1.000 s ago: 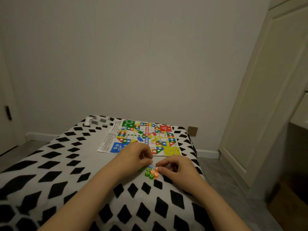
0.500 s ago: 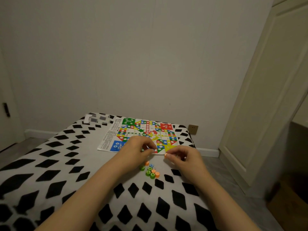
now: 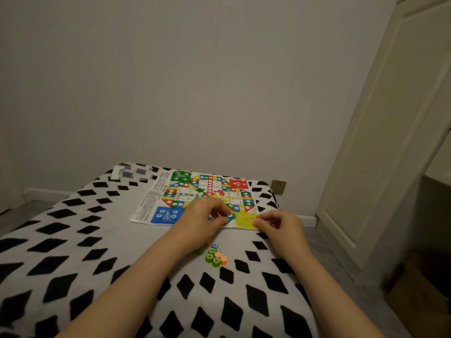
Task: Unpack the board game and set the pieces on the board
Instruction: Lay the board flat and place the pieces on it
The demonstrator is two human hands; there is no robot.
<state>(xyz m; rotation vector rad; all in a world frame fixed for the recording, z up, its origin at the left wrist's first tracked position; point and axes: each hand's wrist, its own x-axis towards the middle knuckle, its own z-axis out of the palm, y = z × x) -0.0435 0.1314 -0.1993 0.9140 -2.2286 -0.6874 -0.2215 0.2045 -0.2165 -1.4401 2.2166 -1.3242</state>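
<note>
A bed (image 3: 73,240) under a white cover printed with black diamonds carries everything. The paper game board (image 3: 202,198) lies flat toward its far end. Nearer than the board sits a small cluster of green, orange and blue pieces (image 3: 215,256). Just left of the board's far corner lies what may be a clear plastic box (image 3: 131,173), too blurred to tell.
</note>
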